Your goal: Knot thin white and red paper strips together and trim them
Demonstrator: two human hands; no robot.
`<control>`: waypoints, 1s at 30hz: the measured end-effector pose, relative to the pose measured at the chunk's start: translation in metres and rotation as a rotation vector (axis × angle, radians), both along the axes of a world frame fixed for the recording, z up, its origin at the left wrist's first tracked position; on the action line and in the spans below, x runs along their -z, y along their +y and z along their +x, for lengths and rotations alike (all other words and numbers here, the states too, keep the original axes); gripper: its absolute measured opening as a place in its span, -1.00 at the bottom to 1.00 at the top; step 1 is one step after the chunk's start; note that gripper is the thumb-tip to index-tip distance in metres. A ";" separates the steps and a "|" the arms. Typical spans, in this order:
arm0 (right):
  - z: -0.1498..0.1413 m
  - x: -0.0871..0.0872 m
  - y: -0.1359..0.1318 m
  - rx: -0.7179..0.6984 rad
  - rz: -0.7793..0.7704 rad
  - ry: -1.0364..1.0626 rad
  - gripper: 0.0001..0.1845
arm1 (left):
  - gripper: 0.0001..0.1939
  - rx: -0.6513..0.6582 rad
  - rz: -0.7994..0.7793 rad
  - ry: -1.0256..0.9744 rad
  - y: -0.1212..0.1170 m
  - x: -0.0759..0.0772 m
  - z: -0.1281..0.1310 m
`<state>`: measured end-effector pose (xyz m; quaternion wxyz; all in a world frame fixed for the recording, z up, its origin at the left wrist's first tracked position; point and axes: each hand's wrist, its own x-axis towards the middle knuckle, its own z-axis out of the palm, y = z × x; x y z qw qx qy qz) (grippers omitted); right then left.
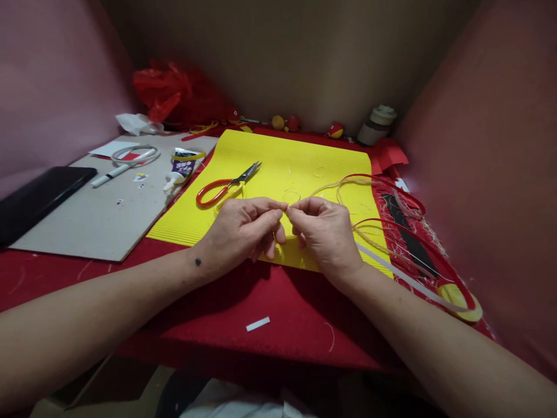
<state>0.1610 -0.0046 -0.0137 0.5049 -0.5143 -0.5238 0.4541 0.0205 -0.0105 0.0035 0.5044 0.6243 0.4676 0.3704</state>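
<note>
My left hand (pixel 255 226) and my right hand (pixel 322 232) meet at the fingertips above a yellow corrugated sheet (pixel 278 157). Both are closed in a pinch, thumb against forefinger. Whatever sits between the tips is too small to make out. A thin, pale curl of strand (pixel 290 196) shows just beyond the fingers. Close to my left hand lie scissors (pixel 228 186) with one red and one yellow handle, blades pointing away. Long red, yellow and white paper strips (pixel 391 264) loop beside my right hand.
On the left, a grey board (pixel 87 226) carries a glue tube (pixel 180 168), a white pen (pixel 111 175) and a black phone-like slab (pixel 43 197). A red plastic bag (pixel 169 93) and a lidded jar (pixel 378 125) stand at the back. One white strip (pixel 258 324) lies near the front edge.
</note>
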 end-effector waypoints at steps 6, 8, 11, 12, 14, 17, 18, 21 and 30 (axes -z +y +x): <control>-0.001 -0.002 -0.002 -0.053 0.016 0.057 -0.87 | -0.90 -0.083 -0.030 -0.092 0.006 -0.005 -0.003; 0.000 -0.002 -0.002 -0.082 0.012 0.049 -0.86 | -0.91 -0.090 -0.019 -0.075 0.006 -0.006 -0.002; 0.001 -0.001 -0.002 -0.111 0.016 0.014 -0.85 | -0.93 -0.107 0.042 -0.036 0.006 -0.006 -0.002; 0.001 -0.001 -0.002 -0.113 0.020 0.005 -0.84 | -0.94 -0.112 0.061 -0.021 0.005 -0.006 -0.001; 0.000 -0.001 -0.002 -0.113 0.026 0.001 -0.84 | -0.94 -0.116 0.092 0.013 0.006 -0.004 -0.001; -0.001 -0.001 -0.002 -0.110 0.029 0.008 -0.84 | -0.93 -0.120 0.147 0.076 0.007 -0.001 -0.001; -0.001 -0.001 -0.001 -0.109 0.027 0.014 -0.84 | -0.93 -0.122 0.177 0.104 0.007 0.000 -0.001; -0.001 0.000 -0.001 -0.129 0.012 0.057 -0.83 | -0.93 -0.122 0.299 0.212 0.008 0.005 -0.004; 0.005 -0.001 0.003 -0.236 -0.004 0.060 -0.81 | -0.89 -0.068 0.401 0.289 0.011 0.010 -0.011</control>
